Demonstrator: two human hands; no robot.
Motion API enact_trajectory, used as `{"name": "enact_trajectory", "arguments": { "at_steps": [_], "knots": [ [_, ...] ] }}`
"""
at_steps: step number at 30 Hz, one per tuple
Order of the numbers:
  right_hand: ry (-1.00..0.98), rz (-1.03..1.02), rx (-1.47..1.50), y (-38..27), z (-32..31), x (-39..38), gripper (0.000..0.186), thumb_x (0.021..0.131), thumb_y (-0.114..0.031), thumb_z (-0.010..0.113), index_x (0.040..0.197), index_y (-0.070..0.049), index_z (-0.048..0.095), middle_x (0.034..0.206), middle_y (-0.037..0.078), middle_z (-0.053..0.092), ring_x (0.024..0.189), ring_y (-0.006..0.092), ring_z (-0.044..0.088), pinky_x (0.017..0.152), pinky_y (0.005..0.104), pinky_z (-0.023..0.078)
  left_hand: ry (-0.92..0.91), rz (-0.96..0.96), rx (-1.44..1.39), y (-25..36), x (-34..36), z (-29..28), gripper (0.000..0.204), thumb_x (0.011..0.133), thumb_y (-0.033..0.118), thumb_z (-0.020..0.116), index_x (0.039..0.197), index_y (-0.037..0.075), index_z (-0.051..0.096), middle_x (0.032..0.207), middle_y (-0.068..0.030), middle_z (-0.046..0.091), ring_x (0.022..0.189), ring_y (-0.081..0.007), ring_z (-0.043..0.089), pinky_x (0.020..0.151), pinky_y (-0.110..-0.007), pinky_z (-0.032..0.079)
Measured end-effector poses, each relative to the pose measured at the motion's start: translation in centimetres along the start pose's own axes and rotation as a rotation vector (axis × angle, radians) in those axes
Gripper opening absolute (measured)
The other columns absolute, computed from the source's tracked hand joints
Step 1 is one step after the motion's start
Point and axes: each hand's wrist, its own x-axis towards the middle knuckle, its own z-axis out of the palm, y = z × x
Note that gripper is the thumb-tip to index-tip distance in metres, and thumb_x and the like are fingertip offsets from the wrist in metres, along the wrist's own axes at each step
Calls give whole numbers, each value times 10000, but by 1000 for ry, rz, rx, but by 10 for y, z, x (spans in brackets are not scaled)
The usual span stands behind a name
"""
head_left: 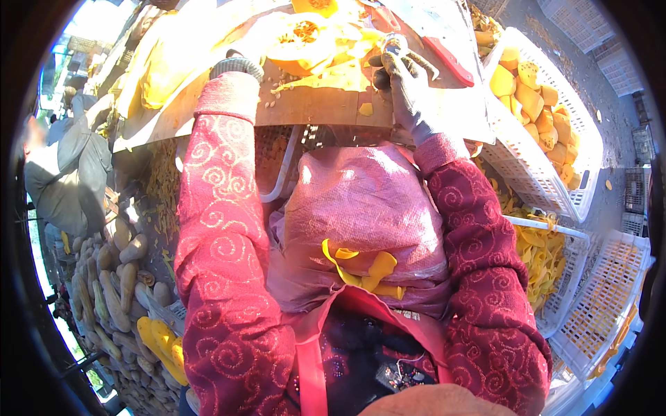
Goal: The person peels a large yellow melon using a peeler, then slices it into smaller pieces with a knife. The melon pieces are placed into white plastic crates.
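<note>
We had the halved pumpkin (pixel 300 50) on the tabletop (pixel 305 105), lying straight ahead of our left arm and just past the cuff, so the left hand (pixel 239 64) was the nearer one. That hand was almost wholly hidden behind its own gloved wrist, and we could not tell whether it gripped the pumpkin or only leaned on it. The pumpkin lay cut side up, seeds showing, its longer side running across us from left to right.

Our right hand (pixel 406 87), in a dark glove, rested palm down on the board to the right of the pumpkin, fingers spread and slack, closed on nothing we could see. A red-handled knife (pixel 447 59) lay just beyond those fingertips, angled away to the right, with the white crate (pixel 548 184) of cut pieces further right.
</note>
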Motion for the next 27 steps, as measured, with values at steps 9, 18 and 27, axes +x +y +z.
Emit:
{"name": "enact_trajectory", "arguments": {
  "at_steps": [9,18,27],
  "knots": [
    [2,-76,74,-1,5,-4,301,951,-332,586,976,-57,707,719,-7,638,607,76,532,535,229,411,150,-149,-392,-40,-64,-67,328,936,135,607,1239,19,566,1152,-106,642,1004,-202,639,835,-324,547],
    [5,-18,87,7,-5,7,363,959,-379,561,977,-47,706,751,-11,592,636,66,513,563,209,435,605,37,-456,-15,-140,-4,383,866,0,660,1235,30,561,1150,-93,635,1021,-182,633,852,-305,536],
    [59,-52,88,27,-3,17,317,956,-356,583,982,-58,690,672,-21,561,495,48,438,444,195,341,891,-14,-370,45,-145,50,600,780,97,708,1328,23,475,1138,-196,629,1031,-321,636,905,-386,507]
  ]
}}
